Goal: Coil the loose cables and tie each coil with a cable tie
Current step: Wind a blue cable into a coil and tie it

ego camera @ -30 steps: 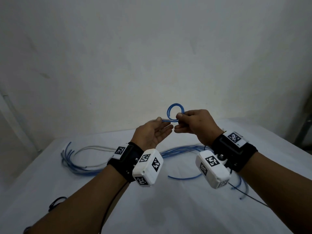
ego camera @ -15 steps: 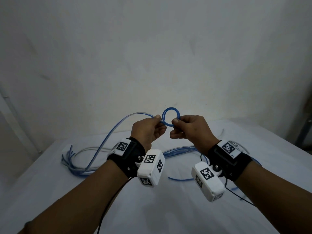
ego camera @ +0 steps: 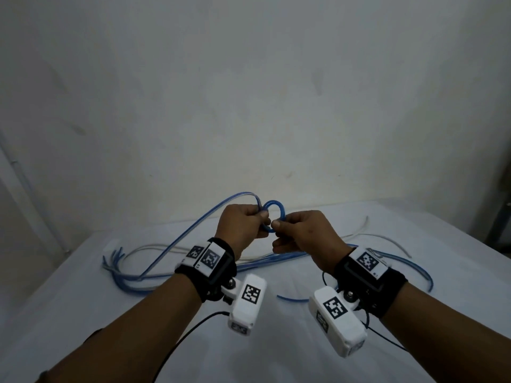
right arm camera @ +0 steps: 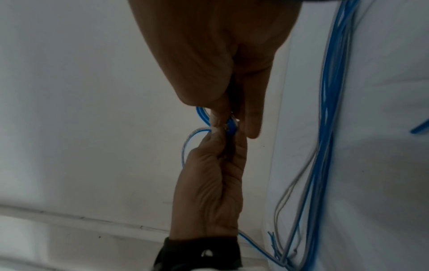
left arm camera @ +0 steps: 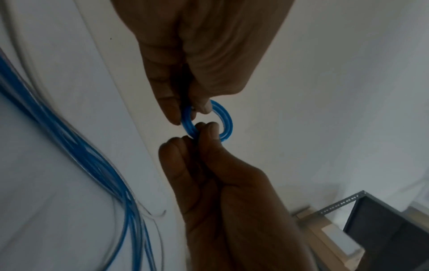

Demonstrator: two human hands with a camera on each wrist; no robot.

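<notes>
A small blue coil is being wound, pinched by the left hand and right hand. More loose cable probably must be looped on next.

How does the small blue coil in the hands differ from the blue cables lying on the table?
The blue coil is wound into a tight ring; the loose blue cables run in long, open curves. The coil is held up in the air, pinched by the left hand and right hand; the loose cables rest on the white table. Both are the same thin blue cable.
</notes>
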